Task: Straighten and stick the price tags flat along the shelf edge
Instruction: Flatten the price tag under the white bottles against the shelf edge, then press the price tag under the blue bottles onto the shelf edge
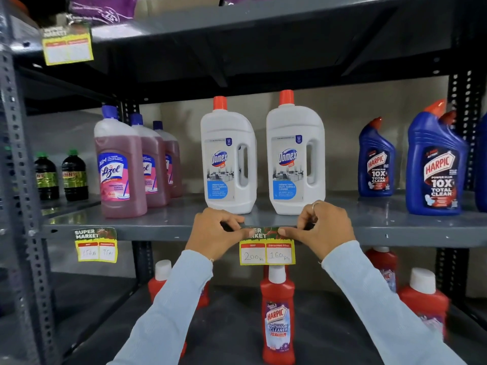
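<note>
A yellow price tag point(266, 250) reading 200 and 160 hangs from the front edge of the grey middle shelf point(158, 231), below two white Domex bottles. My left hand point(216, 233) pinches the tag's top left corner against the edge. My right hand point(322, 227) pinches its top right corner, and the thumbs cover part of the green header. The tag looks level. A second tag point(96, 245) sits on the same edge at the left, slightly tilted. A third tag point(68, 44), blurred, hangs from the upper shelf at top left.
Pink Lizol bottles point(121, 167) stand left on the middle shelf, two white Domex bottles point(229, 156) in the middle, blue Harpic bottles point(437, 164) at the right. Red Harpic bottles point(278, 314) fill the lower shelf under my arms. A perforated grey upright point(23, 180) runs down the left.
</note>
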